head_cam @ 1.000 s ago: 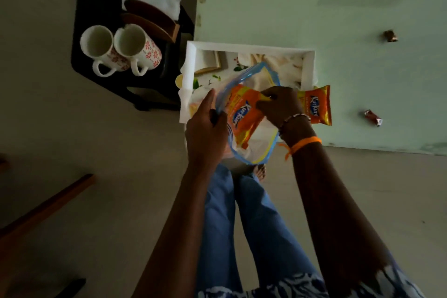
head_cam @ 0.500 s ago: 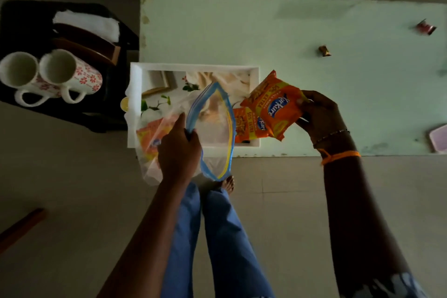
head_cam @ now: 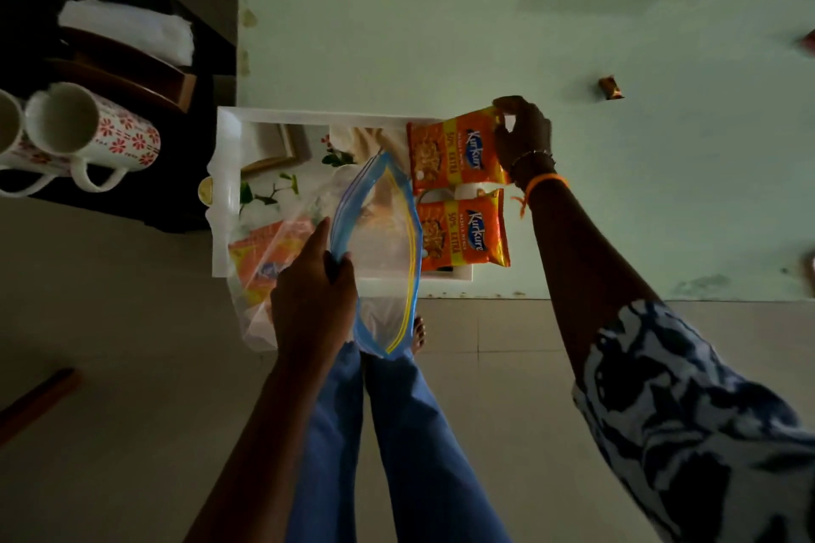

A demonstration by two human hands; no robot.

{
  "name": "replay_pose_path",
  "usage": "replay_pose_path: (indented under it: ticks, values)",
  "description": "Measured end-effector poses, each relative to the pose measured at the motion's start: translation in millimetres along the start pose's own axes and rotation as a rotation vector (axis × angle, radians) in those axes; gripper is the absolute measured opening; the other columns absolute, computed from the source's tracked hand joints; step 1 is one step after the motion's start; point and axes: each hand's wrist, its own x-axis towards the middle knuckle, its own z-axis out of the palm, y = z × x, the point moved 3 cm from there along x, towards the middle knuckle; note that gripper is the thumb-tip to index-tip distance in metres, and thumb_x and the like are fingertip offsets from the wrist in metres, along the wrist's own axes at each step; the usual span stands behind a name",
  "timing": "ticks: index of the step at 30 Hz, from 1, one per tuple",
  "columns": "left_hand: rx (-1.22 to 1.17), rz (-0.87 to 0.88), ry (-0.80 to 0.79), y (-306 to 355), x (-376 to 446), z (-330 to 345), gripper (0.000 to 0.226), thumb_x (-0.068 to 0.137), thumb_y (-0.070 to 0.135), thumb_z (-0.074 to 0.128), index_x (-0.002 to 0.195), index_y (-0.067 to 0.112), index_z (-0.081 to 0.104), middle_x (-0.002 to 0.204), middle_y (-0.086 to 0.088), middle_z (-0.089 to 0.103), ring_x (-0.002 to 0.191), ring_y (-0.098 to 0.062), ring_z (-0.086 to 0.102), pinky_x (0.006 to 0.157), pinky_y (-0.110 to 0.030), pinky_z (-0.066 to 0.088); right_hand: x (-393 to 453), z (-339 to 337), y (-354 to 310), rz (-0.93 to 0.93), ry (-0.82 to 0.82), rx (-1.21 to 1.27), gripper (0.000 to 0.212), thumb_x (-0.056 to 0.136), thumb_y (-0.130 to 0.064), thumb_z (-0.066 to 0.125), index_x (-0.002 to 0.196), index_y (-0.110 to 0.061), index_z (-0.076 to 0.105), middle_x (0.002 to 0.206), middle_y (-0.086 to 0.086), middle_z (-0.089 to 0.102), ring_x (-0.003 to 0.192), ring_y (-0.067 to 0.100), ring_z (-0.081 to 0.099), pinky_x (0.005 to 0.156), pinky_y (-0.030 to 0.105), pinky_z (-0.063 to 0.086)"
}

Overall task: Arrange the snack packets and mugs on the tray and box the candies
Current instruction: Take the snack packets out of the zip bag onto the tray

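Note:
A white tray point(head_cam: 225, 190) with a printed floor sits on the near left corner of the pale green table point(head_cam: 441, 35). My left hand point(head_cam: 313, 300) grips the rim of a clear zip bag point(head_cam: 388, 251) held open over the tray's near edge; an orange snack packet point(head_cam: 264, 256) shows inside it. My right hand point(head_cam: 522, 137) pinches the top corner of another orange packet point(head_cam: 454, 150) lying at the tray's right end. A second packet point(head_cam: 463, 234) lies just below it. Two floral mugs point(head_cam: 88, 132) stand on a black stool point(head_cam: 185, 198) to the left.
A wrapped candy point(head_cam: 611, 87) lies on the table to the right; further items at the right edge are cut off. A white cloth point(head_cam: 128, 29) and a brown wooden holder point(head_cam: 128, 79) share the stool. My legs and bare feet are below the table edge.
My right hand has carried the orange packet out of the bag and down onto the tray's right end. The left hand keeps holding the bag open. The view shifted left.

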Motion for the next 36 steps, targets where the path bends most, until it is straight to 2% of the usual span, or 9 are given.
replay_pose_path:
  ticks: [3,8,12,22,26,29,31,33,36]
  values:
    - [-0.023,-0.009,0.005,1.9,1.3,0.2,0.048,0.089,0.018,0.052,0.136,0.016,0.042,0.113,-0.015,0.067,0.104,-0.029,0.061,0.089,-0.036,0.045,-18.5,12.9,0.7,-0.160,0.075,-0.228,0.046,0.084,-0.010,0.051,0.129,-0.018,0.048,0.140,0.009,0.044,0.128,0.035,0.034,0.099,0.044,0.035]
    - [-0.046,0.003,0.013,4.4,3.5,-1.0,0.047,0.089,0.017,0.053,0.135,0.016,0.044,0.113,-0.015,0.067,0.106,-0.029,0.061,0.089,-0.035,0.045,-54.9,67.0,0.5,-0.515,-0.403,-0.639,0.071,0.085,-0.041,0.056,0.145,-0.033,0.019,0.159,0.002,0.001,0.145,0.037,-0.008,0.113,0.062,-0.005]
    - [-0.064,0.000,0.036,2.2,6.7,-3.6,0.047,0.089,0.017,0.053,0.135,0.015,0.044,0.119,-0.014,0.064,0.111,-0.028,0.058,0.089,-0.029,0.040,-61.1,81.1,15.2,-0.498,-0.434,-0.806,0.089,0.079,-0.051,0.060,0.146,-0.035,0.005,0.159,0.003,-0.011,0.143,0.038,-0.015,0.110,0.067,-0.006]
    - [-0.196,-0.010,0.040,-8.3,4.9,-16.6,0.046,0.088,0.013,0.054,0.134,0.015,0.045,0.130,-0.009,0.058,0.117,-0.021,0.054,0.095,-0.020,0.038,-88.6,70.6,2.1,-0.330,-0.347,-0.732,0.077,0.085,-0.050,0.053,0.146,-0.031,0.011,0.159,0.005,-0.009,0.143,0.041,-0.013,0.110,0.068,-0.004]
    - [-0.269,-0.035,0.113,-26.2,-2.0,-37.6,0.048,0.086,0.006,0.049,0.132,0.018,0.048,0.128,-0.009,0.059,0.111,-0.019,0.057,0.097,-0.037,0.046,-117.3,32.6,-51.3,-0.345,-0.109,-0.360,0.054,0.085,-0.033,0.052,0.134,-0.015,0.041,0.150,0.019,0.027,0.138,0.040,0.024,0.114,0.045,0.017]
    - [-0.262,0.001,0.199,-41.0,-10.0,-55.5,0.046,0.083,0.004,0.049,0.128,0.015,0.053,0.115,-0.012,0.065,0.091,-0.010,0.059,0.076,-0.021,0.044,-168.6,1.1,-101.2,-0.482,0.227,0.158,0.018,0.077,-0.013,0.049,0.088,-0.005,0.061,0.099,0.021,0.062,0.084,0.032,0.059,0.069,0.025,0.036]
    - [-0.234,0.017,0.218,-50.0,-14.2,-65.2,0.047,0.082,0.005,0.048,0.128,0.014,0.053,0.108,-0.018,0.067,0.091,-0.022,0.063,0.073,-0.023,0.044,-202.3,10.1,-125.0,-0.513,0.123,0.233,0.014,0.079,-0.010,0.049,0.079,-0.005,0.062,0.083,0.016,0.066,0.072,0.030,0.061,0.060,0.027,0.040]
    - [-0.273,0.020,0.227,-56.5,-17.5,-73.0,0.047,0.082,0.003,0.049,0.128,0.013,0.053,0.108,-0.017,0.068,0.092,-0.022,0.064,0.073,-0.017,0.045,-217.7,45.2,-136.9,-0.446,-0.192,0.124,0.019,0.084,-0.009,0.047,0.088,-0.002,0.064,0.090,0.020,0.069,0.083,0.036,0.064,0.069,0.036,0.050]
    - [-0.354,0.024,0.247,-62.3,-24.0,-82.9,0.047,0.083,0.001,0.051,0.129,0.012,0.051,0.102,0.007,0.064,0.083,0.009,0.059,0.070,-0.003,0.044,-217.2,109.4,-137.2,-0.284,-0.574,-0.168,0.033,0.088,-0.009,0.045,0.120,-0.004,0.051,0.121,0.025,0.057,0.113,0.042,0.053,0.092,0.043,0.044]
